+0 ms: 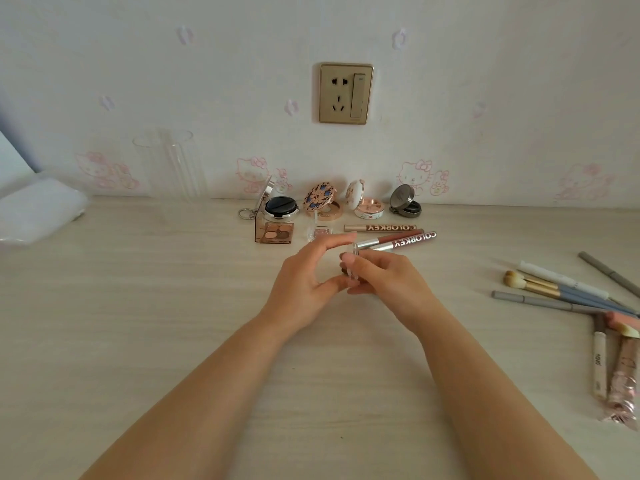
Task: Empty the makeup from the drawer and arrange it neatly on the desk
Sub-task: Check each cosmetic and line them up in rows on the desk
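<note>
Four compacts (325, 202) already line the worktop (173, 306) by the wall. The right hand (381, 277) pinches a small clear bottle (352, 268); the left hand (304, 271) cups loosely beside it. Brushes (561, 289) lie unsorted on the right.

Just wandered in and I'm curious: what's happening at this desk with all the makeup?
A person is laying makeup out on a pale desk. Both hands meet at the middle: the right hand grips a small clear item, too small to identify, and the left hand touches it with its thumb. Four open compacts line the wall, with a few Colorkey tubes in front. Brushes and pens lie loose at the right.
</note>
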